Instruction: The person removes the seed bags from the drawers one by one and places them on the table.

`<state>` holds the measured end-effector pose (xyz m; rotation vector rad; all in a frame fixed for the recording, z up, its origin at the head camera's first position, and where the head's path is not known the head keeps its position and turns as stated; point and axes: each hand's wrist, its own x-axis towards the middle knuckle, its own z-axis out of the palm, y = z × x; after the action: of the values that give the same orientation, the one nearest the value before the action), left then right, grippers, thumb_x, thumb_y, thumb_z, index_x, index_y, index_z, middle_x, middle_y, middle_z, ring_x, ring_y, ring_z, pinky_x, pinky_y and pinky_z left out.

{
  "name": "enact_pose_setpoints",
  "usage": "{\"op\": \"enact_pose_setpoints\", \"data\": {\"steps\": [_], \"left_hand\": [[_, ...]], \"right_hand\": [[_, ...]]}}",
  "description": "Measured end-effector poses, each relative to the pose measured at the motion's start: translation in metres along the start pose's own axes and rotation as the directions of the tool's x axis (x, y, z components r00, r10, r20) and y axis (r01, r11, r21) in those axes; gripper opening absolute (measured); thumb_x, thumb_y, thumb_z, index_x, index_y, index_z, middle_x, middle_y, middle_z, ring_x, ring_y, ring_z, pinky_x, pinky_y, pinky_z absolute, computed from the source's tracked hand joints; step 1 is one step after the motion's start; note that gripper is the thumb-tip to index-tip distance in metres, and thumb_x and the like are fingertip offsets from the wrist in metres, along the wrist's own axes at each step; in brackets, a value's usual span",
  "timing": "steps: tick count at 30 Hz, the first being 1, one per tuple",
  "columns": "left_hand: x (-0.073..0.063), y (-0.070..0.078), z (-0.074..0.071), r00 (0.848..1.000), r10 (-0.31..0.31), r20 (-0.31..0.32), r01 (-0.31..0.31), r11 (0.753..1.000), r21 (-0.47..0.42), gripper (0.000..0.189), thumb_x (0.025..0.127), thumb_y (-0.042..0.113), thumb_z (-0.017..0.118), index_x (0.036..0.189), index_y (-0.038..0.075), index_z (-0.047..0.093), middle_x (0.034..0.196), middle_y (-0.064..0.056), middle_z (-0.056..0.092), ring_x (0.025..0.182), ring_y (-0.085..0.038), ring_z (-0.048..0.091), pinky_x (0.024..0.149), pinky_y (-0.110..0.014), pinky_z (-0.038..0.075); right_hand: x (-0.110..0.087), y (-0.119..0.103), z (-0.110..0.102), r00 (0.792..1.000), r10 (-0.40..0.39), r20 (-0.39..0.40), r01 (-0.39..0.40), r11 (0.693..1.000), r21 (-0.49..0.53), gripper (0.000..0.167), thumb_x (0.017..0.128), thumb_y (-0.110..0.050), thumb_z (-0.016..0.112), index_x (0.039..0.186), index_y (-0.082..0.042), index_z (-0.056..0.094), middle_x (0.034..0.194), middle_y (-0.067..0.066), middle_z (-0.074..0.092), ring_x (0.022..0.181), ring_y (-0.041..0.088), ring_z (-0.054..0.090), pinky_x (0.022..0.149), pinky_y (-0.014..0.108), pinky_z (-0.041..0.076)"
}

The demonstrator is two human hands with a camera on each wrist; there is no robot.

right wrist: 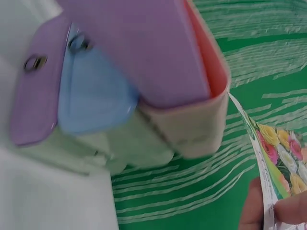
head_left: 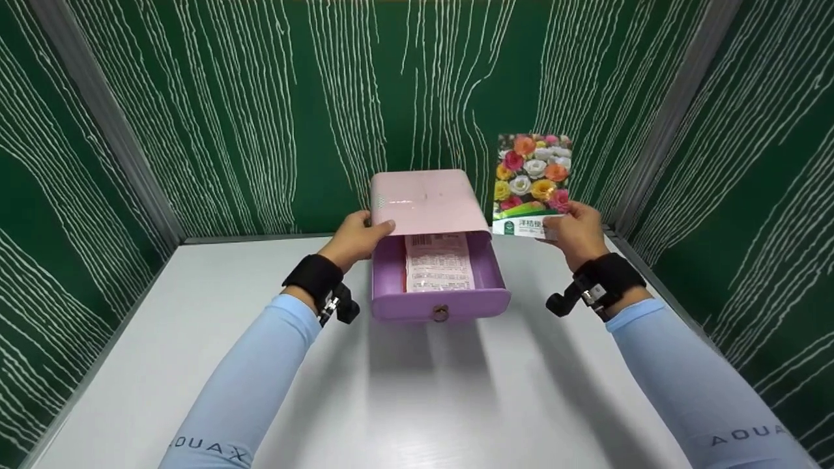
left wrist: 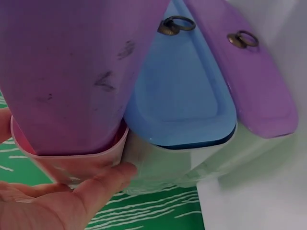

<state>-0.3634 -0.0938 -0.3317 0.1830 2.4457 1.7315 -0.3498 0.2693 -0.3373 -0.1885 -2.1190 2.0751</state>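
Left hand [head_left: 353, 241]: pale-pink, round-cornered plastic casing [head_left: 427, 202] is gripped at its left edge, thumb laid on top. Right hand [head_left: 578, 236]: glossy, rectangular, flower-printed packet [head_left: 533, 176] is pinched low, held right of the casing. Purple plastic drawer [head_left: 401, 308]: extended from the casing.

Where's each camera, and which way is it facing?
Head: on the head, looking forward and down at the open purple drawer; left hand, right hand, sleeves show.
Left wrist: on that wrist, facing the blue drawer; left hand partly shows.
Right wrist: on that wrist, facing the open purple drawer and flower packet; right hand partly shows.
Both wrist views share the blue drawer and bottom purple drawer.
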Motion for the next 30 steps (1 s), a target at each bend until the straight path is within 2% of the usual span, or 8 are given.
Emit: {"op": "enact_pose_setpoints", "data": {"steps": [3, 6, 9, 11, 16, 20, 24, 30], "left_hand": [[-0.001, 0.000, 0.002, 1.000, 0.003, 0.002, -0.003, 1.000, -0.017, 0.061, 0.113, 0.024, 0.056, 0.160, -0.011, 0.038, 0.156, -0.029, 0.053, 0.142, -0.038, 0.058, 0.117, -0.051, 0.052], [-0.001, 0.000, 0.003, 1.000, 0.000, 0.004, 0.000, 1.000, -0.023, 0.061, 0.113, 0.024, 0.057, 0.161, -0.010, 0.038, 0.156, -0.028, 0.054, 0.141, -0.037, 0.059, 0.117, -0.050, 0.052], [-0.001, 0.000, 0.003, 1.000, -0.004, 0.003, 0.004, 1.000, -0.025, 0.062, 0.114, 0.024, 0.057, 0.162, -0.009, 0.036, 0.156, -0.028, 0.054, 0.141, -0.036, 0.059, 0.118, -0.050, 0.051], [0.000, -0.001, 0.003, 1.000, -0.005, -0.001, 0.005, 1.000, -0.025, 0.063, 0.114, 0.024, 0.057, 0.163, -0.010, 0.035, 0.156, -0.028, 0.053, 0.142, -0.037, 0.058, 0.119, -0.050, 0.051], [0.001, -0.003, 0.003, 1.000, -0.002, -0.017, 0.002, 1.000, -0.008, 0.064, 0.113, 0.024, 0.057, 0.163, -0.010, 0.035, 0.158, -0.028, 0.052, 0.144, -0.037, 0.056, 0.120, -0.051, 0.049], [0.002, -0.004, 0.003, 1.000, 0.003, -0.019, -0.003, 1.000, -0.001, 0.062, 0.113, 0.023, 0.058, 0.161, -0.011, 0.037, 0.157, -0.028, 0.053, 0.143, -0.037, 0.057, 0.120, -0.050, 0.050], [0.002, -0.004, 0.002, 1.000, 0.001, -0.017, -0.001, 1.000, -0.012, 0.060, 0.113, 0.022, 0.057, 0.160, -0.011, 0.040, 0.154, -0.029, 0.055, 0.140, -0.037, 0.060, 0.118, -0.049, 0.052], [0.001, -0.003, 0.003, 1.000, -0.001, -0.019, 0.001, 1.000, 0.002, 0.060, 0.114, 0.024, 0.057, 0.160, -0.010, 0.040, 0.155, -0.028, 0.055, 0.141, -0.036, 0.059, 0.118, -0.049, 0.052]], "right_hand": [[0.009, 0.013, -0.003, 0.998, 0.017, -0.059, -0.019, 0.999, -0.032, 0.055, 0.102, 0.007, 0.053, 0.155, 0.012, 0.042, 0.127, 0.016, 0.060, 0.094, 0.012, 0.069, 0.078, 0.020, 0.063], [0.016, 0.027, -0.006, 0.996, 0.023, -0.091, -0.028, 0.998, -0.049, 0.056, 0.096, 0.009, 0.055, 0.150, 0.013, 0.043, 0.115, 0.013, 0.060, 0.081, 0.009, 0.068, 0.073, 0.020, 0.064], [0.021, 0.043, -0.008, 0.996, 0.039, -0.084, -0.046, 0.996, -0.075, 0.057, 0.092, 0.010, 0.054, 0.148, 0.013, 0.044, 0.106, 0.010, 0.059, 0.071, 0.006, 0.066, 0.068, 0.021, 0.064], [0.024, 0.053, -0.008, 0.996, 0.062, -0.068, -0.069, 0.992, -0.106, 0.057, 0.092, 0.009, 0.054, 0.148, 0.013, 0.043, 0.110, 0.013, 0.061, 0.070, 0.006, 0.066, 0.069, 0.022, 0.064], [0.029, 0.076, -0.007, 0.994, 0.106, -0.034, -0.111, 0.973, -0.204, 0.061, 0.091, 0.008, 0.055, 0.150, 0.016, 0.043, 0.129, 0.025, 0.059, 0.075, 0.007, 0.067, 0.068, 0.022, 0.063], [0.033, 0.093, -0.007, 0.991, 0.132, -0.008, -0.129, 0.951, -0.282, 0.061, 0.088, 0.009, 0.056, 0.147, 0.020, 0.046, 0.133, 0.033, 0.060, 0.075, 0.010, 0.068, 0.063, 0.022, 0.062], [0.038, 0.106, -0.007, 0.988, 0.154, 0.010, -0.139, 0.917, -0.375, 0.059, 0.089, 0.007, 0.056, 0.145, 0.022, 0.049, 0.141, 0.041, 0.060, 0.087, 0.020, 0.071, 0.064, 0.025, 0.063], [0.033, 0.119, -0.004, 0.986, 0.169, 0.011, -0.138, 0.840, -0.525, 0.057, 0.088, 0.005, 0.058, 0.143, 0.021, 0.053, 0.143, 0.041, 0.061, 0.108, 0.036, 0.070, 0.072, 0.030, 0.064]]}}
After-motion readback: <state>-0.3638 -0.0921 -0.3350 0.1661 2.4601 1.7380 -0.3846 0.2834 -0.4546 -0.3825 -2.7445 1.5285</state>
